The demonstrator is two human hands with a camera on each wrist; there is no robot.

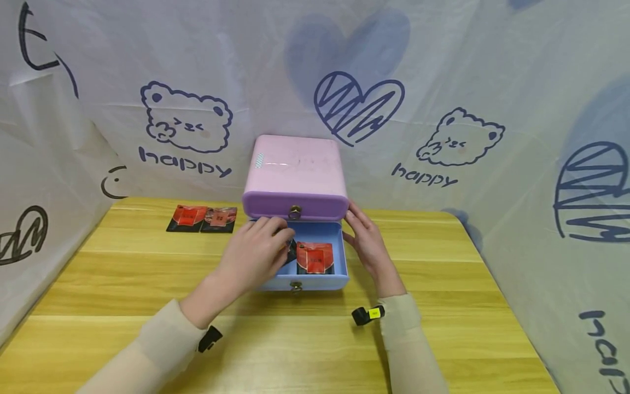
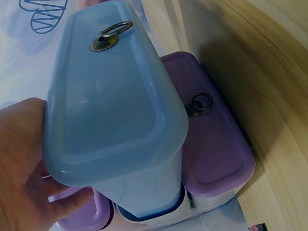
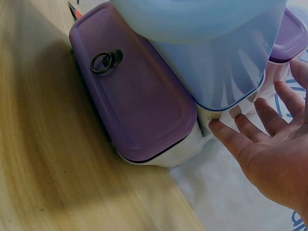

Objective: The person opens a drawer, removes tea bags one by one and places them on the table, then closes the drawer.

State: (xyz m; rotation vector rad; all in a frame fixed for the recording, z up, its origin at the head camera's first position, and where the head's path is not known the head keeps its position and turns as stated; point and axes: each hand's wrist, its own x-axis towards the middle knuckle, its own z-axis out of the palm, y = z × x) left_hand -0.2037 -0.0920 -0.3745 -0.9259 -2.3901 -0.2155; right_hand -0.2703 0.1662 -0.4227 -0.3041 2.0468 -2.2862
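Although a red packet [image 1: 315, 258] lies in the blue drawer [image 1: 320, 283], two packets [image 1: 187, 218] outside seem left; whether the left hand [image 1: 258, 247] grips a dark packet [image 1: 292, 252] inside is unclear; the right hand [image 1: 369, 241] is released.

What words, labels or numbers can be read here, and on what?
"happy": backdrop, under the left bear drawing.
"happy": backdrop, under the right bear drawing.
"hap", cut off: backdrop, lower right.
Backdrop marks at top left: unclear.
Packets on the table and in the blue drawer: print too small to read.
Yellow tag beside the right sleeve: too small to read.
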